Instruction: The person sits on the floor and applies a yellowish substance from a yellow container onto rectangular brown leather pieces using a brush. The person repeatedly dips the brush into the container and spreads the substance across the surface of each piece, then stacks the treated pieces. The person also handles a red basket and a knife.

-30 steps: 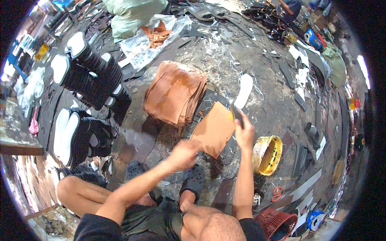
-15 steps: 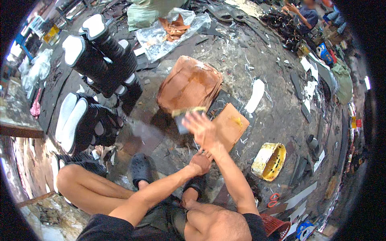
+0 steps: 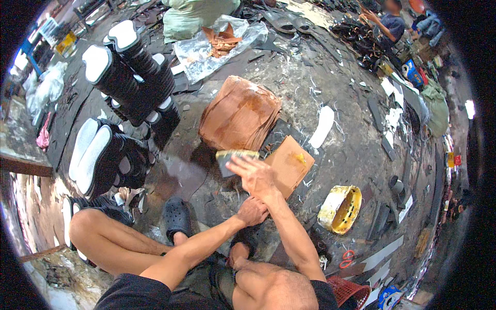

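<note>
My right hand [image 3: 257, 178] reaches forward with its fingers stretched out over a dark grey flat piece with a yellowish edge [image 3: 225, 163]. Its fingertips overlap the piece, and the hand hides part of it. My left hand [image 3: 252, 211] is closed just below the right wrist; what its fingers hold, if anything, is hidden. Right of my right hand lies a stack of tan sheets [image 3: 291, 163] with a yellow smear on top. Beyond the hands stands a taller stack of brown sheets [image 3: 240, 111], wet-looking in places.
Tall stacks of black soles with white tops [image 3: 98, 64] and pale insoles [image 3: 93, 155] stand left. A yellow-stained white tub [image 3: 338, 209], red-handled scissors [image 3: 347, 258] and a red basket [image 3: 351, 292] are right. A white cut piece [image 3: 323, 126] lies beyond. Another person [image 3: 390, 23] sits far right.
My right hand and the dark piece with the yellowish edge have come a little nearer to me. My left hand has shifted slightly left, still closed. The view has moved slightly.
</note>
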The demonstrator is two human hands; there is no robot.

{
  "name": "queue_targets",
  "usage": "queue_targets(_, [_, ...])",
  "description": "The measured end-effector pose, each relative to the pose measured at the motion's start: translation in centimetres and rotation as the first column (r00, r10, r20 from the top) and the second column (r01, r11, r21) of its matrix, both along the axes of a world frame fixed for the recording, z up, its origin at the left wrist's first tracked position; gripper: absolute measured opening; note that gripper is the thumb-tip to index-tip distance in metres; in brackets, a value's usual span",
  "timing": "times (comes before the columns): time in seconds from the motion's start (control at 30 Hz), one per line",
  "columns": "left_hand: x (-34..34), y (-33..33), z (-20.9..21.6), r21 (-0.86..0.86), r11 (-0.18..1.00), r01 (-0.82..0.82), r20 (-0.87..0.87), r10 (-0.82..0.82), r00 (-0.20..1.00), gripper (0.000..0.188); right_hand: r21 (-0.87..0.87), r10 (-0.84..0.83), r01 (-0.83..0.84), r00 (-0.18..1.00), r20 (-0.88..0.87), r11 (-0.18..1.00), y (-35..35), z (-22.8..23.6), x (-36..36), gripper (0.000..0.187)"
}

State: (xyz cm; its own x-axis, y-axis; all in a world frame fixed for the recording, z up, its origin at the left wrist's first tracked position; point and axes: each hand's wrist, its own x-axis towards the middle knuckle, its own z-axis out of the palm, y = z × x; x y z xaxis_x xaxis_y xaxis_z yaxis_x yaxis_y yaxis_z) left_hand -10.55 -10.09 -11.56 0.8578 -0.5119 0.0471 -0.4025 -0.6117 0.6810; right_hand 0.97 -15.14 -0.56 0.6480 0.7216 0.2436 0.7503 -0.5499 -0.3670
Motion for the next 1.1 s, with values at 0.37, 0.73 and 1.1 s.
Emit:
queue_targets(0.37, [0.9, -0.4, 1.4, 0.163, 0.975, -0.148, 0.126, 0.128, 0.984, 0.058, 0.335, -0.66, 0.737, 0.676, -0.329, 0.588, -11.5, 7.7, 4.0, 0.04])
queue_targets(0.73, [0.7, -0.2, 1.4, 0.281, 0.957, -0.073, 0.032, 0.067, 0.997, 0.074, -0.325, -0.979, 0.925, 0.166, -0.118, 0.196, -13.6, -6.3, 3.0, 0.047])
queue_targets(1.1, [1.4, 0.2, 1.4, 0.249, 0.967, -0.049, 0.004, 0.05, 0.999, 0.078, -0.324, -0.679, 0.598, 0.673, -0.294, 0.733, -12.2, -5.4, 13.6, 0.039])
